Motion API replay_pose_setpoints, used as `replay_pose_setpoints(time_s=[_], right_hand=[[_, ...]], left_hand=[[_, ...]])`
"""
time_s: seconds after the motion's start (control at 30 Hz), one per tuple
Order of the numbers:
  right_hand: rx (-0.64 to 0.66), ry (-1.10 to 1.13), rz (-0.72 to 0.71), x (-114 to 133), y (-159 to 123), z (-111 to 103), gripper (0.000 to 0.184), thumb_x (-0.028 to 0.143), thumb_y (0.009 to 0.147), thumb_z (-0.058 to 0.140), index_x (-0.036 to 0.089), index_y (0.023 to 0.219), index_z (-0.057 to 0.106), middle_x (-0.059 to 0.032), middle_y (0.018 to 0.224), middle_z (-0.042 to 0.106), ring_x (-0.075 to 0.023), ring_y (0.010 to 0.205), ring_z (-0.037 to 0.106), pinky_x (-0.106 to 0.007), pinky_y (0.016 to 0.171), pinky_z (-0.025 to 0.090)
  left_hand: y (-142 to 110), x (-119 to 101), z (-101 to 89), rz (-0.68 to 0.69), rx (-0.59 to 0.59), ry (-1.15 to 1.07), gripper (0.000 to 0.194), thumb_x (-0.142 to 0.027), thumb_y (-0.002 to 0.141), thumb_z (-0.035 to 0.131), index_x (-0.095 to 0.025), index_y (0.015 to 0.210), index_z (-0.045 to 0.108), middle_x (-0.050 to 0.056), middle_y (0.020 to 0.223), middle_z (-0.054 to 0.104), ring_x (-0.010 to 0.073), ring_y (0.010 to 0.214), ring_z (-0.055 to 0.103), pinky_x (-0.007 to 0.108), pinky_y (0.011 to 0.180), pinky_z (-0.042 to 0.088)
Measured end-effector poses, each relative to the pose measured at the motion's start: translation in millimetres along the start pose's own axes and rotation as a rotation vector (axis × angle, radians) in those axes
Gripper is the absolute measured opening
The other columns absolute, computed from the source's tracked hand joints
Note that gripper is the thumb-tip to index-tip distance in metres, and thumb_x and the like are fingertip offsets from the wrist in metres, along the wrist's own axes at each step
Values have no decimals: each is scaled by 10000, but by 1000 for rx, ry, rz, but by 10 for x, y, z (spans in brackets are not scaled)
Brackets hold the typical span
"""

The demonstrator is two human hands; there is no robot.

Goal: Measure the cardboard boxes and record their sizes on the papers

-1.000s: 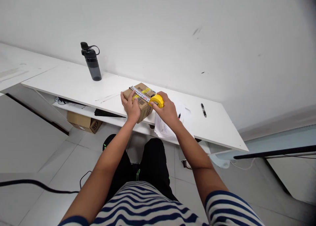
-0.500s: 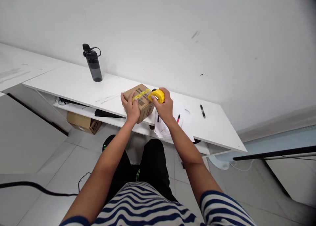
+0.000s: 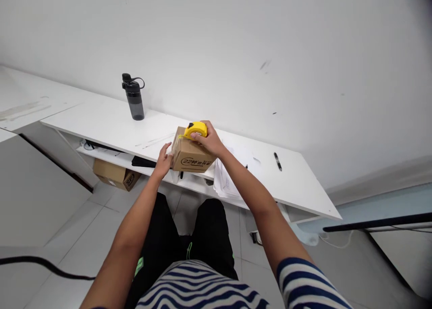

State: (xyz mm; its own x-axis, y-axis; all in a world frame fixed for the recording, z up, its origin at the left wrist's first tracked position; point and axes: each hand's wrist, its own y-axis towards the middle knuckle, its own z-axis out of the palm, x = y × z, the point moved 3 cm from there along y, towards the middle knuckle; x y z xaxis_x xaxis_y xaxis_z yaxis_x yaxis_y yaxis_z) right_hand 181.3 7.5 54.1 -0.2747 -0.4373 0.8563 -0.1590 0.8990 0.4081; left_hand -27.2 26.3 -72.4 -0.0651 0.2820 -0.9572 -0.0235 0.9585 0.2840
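Observation:
A brown cardboard box (image 3: 194, 159) with dark printing on its front face sits tilted at the front edge of the white shelf. In my right hand (image 3: 209, 141) is a yellow tape measure (image 3: 197, 129), held at the box's top. A short bit of yellow blade shows at the case's left end, by the box's upper left edge. My left hand (image 3: 162, 163) is at the box's left side, fingers spread, thumb close to or touching that side; contact is hard to make out.
A dark water bottle (image 3: 135, 100) stands left on the white shelf (image 3: 297, 178). White papers (image 3: 227, 183) lie right of the box, partly behind my right forearm, and a black pen (image 3: 277, 161) lies farther right. Another carton (image 3: 113, 174) is below the shelf at left.
The box has turned, bringing its printed side to face me. My right hand and the tape measure have moved left onto it. My left hand has shifted from its top to its left side.

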Motion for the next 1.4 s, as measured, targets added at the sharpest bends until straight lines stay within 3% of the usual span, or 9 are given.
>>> replay_pose_setpoints(time_s=[0.1, 0.17, 0.3, 0.4, 0.6, 0.73, 1.1, 1.23, 1.4], right_hand=[[131, -102, 16, 20, 94, 128, 533, 569, 737, 704, 264, 1132, 516, -13, 1074, 621, -202, 948, 588, -367, 848, 497], [175, -131, 15, 35, 155, 152, 525, 551, 745, 694, 264, 1146, 513, -8, 1069, 623, -200, 938, 585, -367, 848, 488], [268, -116, 27, 41, 268, 175, 513, 533, 755, 671, 257, 1148, 490, -3, 998, 628, -189, 877, 581, -341, 784, 492], [336, -113, 10, 56, 310, 224, 500, 519, 767, 652, 249, 1149, 477, -9, 993, 628, -187, 863, 581, -337, 767, 489], [362, -298, -41, 54, 301, 209, 519, 503, 751, 678, 251, 1158, 479, -23, 1027, 642, -214, 893, 592, -381, 810, 478], [363, -356, -7, 18, 241, -29, 537, 530, 724, 702, 246, 1133, 501, -29, 1035, 650, -224, 904, 601, -386, 809, 482], [282, -459, 210, -128, -160, -1139, 449, 444, 685, 754, 235, 1009, 524, -16, 945, 628, -203, 836, 584, -327, 687, 473], [246, -367, 257, -250, -299, -1321, 466, 424, 681, 753, 240, 1041, 522, -23, 986, 629, -208, 863, 595, -336, 700, 489], [218, -340, 220, -255, -345, -1329, 446, 412, 696, 741, 250, 1054, 532, -26, 1009, 631, -212, 873, 599, -352, 718, 488]], left_hand=[[-37, -65, 29, 20, -44, 80, 445, -515, 876, 550, -192, 1169, 640, 137, 1389, 548, 291, 1367, 439, 483, 1154, 337], [-98, -150, 115, -9, -29, -7, 519, -562, 906, 481, -188, 1248, 596, 136, 1376, 564, 279, 1331, 482, 474, 1145, 351], [-197, -279, 349, -99, -25, -115, 729, -587, 840, 599, -211, 1436, 413, 139, 1543, 380, 302, 1427, 369, 451, 1182, 300], [-226, -305, 462, -137, -66, -131, 755, -547, 834, 631, -230, 1465, 364, 139, 1556, 346, 314, 1442, 343, 461, 1189, 288], [-307, -420, 507, -6, -79, -138, 680, -450, 925, 531, -322, 1527, 242, 77, 1609, 271, 268, 1486, 267, 455, 1212, 247], [-329, -507, 496, 46, -99, -58, 523, -409, 959, 463, -338, 1471, 387, 47, 1574, 344, 259, 1462, 311, 448, 1216, 244], [-221, -487, 473, 29, -141, 6, 481, -307, 932, 475, -264, 1411, 482, 67, 1515, 443, 245, 1405, 395, 417, 1212, 268], [-184, -480, 469, 51, -141, -1, 475, -343, 926, 494, -269, 1395, 495, 59, 1494, 474, 246, 1393, 411, 407, 1209, 275], [-160, -515, 475, 54, -156, 13, 472, -353, 929, 489, -260, 1392, 498, 58, 1492, 478, 241, 1399, 410, 379, 1203, 281]])
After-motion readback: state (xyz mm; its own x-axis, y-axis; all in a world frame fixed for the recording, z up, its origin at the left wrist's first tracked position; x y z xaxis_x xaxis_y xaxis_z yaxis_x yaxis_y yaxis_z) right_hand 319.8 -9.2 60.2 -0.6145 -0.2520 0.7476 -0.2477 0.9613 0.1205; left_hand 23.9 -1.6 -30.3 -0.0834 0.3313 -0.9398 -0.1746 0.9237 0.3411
